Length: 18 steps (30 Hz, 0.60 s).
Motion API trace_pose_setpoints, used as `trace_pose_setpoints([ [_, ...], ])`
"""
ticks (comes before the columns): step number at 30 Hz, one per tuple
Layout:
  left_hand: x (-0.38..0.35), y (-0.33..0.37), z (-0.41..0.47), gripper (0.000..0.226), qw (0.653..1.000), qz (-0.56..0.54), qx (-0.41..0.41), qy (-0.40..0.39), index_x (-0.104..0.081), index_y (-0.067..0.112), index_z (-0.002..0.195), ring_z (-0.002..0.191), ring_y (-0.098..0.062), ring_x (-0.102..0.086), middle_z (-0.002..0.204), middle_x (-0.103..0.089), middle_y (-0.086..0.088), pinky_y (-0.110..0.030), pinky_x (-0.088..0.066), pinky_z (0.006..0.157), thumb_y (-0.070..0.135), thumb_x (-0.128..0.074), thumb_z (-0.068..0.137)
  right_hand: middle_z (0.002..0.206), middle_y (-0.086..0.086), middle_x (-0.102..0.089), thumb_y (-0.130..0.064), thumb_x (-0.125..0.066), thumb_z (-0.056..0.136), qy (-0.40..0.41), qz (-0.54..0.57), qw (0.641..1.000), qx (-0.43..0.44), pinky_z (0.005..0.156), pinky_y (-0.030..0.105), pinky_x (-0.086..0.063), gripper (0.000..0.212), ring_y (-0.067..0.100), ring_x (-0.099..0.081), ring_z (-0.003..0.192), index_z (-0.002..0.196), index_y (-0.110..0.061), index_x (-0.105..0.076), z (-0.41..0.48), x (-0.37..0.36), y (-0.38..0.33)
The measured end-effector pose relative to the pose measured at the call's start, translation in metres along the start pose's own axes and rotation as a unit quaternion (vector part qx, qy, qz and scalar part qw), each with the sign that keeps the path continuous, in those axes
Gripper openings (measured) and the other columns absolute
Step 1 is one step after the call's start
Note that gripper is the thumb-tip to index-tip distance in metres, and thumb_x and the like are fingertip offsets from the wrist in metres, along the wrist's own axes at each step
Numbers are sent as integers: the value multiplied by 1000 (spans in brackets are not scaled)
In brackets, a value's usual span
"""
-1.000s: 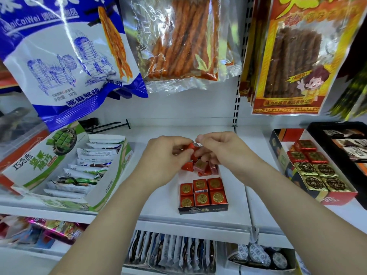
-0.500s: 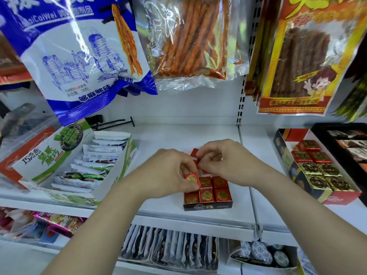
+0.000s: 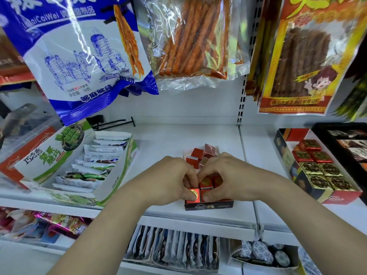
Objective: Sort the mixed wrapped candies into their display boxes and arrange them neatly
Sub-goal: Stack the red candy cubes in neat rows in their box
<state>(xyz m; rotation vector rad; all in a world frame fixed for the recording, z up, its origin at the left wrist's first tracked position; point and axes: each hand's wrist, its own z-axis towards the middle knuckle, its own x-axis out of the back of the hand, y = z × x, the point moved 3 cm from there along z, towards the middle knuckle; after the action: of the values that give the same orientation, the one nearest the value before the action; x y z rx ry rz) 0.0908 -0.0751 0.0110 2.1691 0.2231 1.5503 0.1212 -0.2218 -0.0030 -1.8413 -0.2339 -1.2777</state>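
Sorting so far: the small dark box (image 3: 208, 205) at the shelf (image 3: 168, 139) front holds boxed candies (image 3: 206, 182) in rows, largely hidden under both hands
Left to do: a loose pile (image 3: 200, 155) of red candies lies just behind the box, not yet placed
Left hand (image 3: 170, 181) grip: thumb and fingers pinch the front-left candy (image 3: 193, 194), gold seal up, inside the box
Right hand (image 3: 228, 177) grip: fingers curled, thumb pinching the boxed candies beside it
Judgement: this box looks over halfway filled
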Motion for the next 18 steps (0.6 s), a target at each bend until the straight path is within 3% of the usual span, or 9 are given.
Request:
trace_pose_setpoints([
  [4,-1,-2,1,20,1000,3,5,-7,-74,29,96,74,5,-56,78,-62,19,-6,-40,63,26,-80,77,101,-14,-54,-36,-75,78,-4,-4,1000,-2,83,17,-37,34,5,-42,97,111,-34,-68,0,1,1],
  [10,-1,-2,5,13,1000,25,0,-6,-75,28,95,64,13,-51,67,-53,22,-4,-37,57,26,-75,82,111,-13,-60,-41,-72,78,5,-24,1000,-10,91,30,-46,41,7,-51,103,115,-28,-62,4,-2,6],
  [18,-2,-8,11,12,1000,28,-2,-14,-76,29,95,71,5,-53,73,-57,22,-2,-35,57,24,-74,83,115,-14,-61,-35,-69,83,22,-18,999,-28,90,27,-48,42,6,-55,103,123,-29,-58,5,-5,12],
])
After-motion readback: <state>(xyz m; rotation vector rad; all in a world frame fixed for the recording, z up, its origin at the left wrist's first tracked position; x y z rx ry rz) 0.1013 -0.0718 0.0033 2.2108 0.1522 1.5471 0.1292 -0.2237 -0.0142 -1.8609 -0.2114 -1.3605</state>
